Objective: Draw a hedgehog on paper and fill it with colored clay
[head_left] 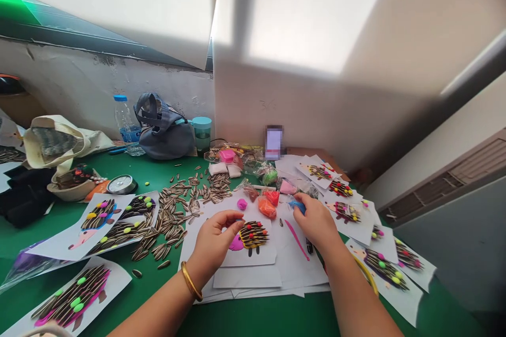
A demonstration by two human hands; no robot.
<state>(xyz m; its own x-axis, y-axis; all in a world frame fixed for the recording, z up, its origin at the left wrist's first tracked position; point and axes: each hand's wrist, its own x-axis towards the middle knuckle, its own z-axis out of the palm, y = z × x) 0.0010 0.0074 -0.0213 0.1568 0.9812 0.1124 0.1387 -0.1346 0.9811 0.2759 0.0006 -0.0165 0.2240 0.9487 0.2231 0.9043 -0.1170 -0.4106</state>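
Note:
My left hand (215, 237), with a gold bangle on its wrist, is above the left side of a paper card. Its thumb and forefinger are pinched; what they hold, if anything, is too small to name. The card bears a hedgehog picture (253, 236) with a pink clay face, sunflower seed spines and red clay dots. My right hand (316, 218) is closed on a lump of blue clay (298, 206), seemingly in clear wrap. Beneath it lie a pink clay strip (297, 240) and a black pen (309, 246). Orange clay (266, 208) and a pink clay ball (242, 204) are nearby.
Loose sunflower seeds (174, 213) spread over the green table (158, 305). Hedgehog cards lie at left (75, 295) and right (387, 274). Behind stand a phone (274, 142), a blue-lidded cup (202, 134), a grey-blue bag (166, 134) and a water bottle (126, 124).

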